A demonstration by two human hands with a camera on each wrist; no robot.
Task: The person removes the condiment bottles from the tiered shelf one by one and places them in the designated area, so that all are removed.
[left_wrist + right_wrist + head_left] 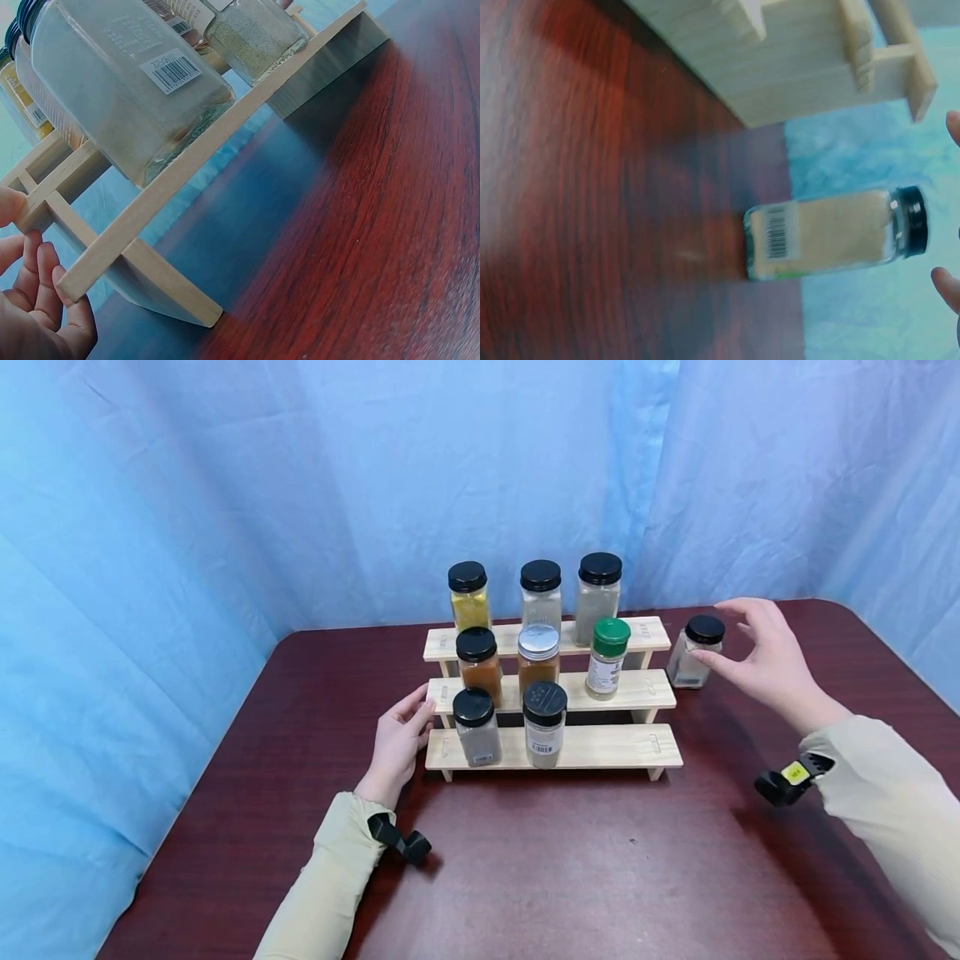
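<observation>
A three-tier wooden spice rack (600, 745) stands on the table with spice jars on every tier. My left hand (397, 739) grips its left end; in the left wrist view the thumb lies against the end of the middle shelf and the fingers curl by the lowest shelf's end. Right of the rack, a clear spice jar (686, 662) with a black lid and pale contents stands upright on the table. My right hand (772, 664) is around the lid's level, thumb and fingers spread. In the right wrist view, fingertips (949, 289) show apart from the black lid.
The top tier bears a yellow-filled jar (470, 602) and two pale ones. On the middle tier are two brown-filled jars and a green-lidded jar (604, 672). Two black-lidded jars, one a shaker (544, 735), occupy the lowest. Blue curtains (450, 468) hang behind the dark red table (562, 877).
</observation>
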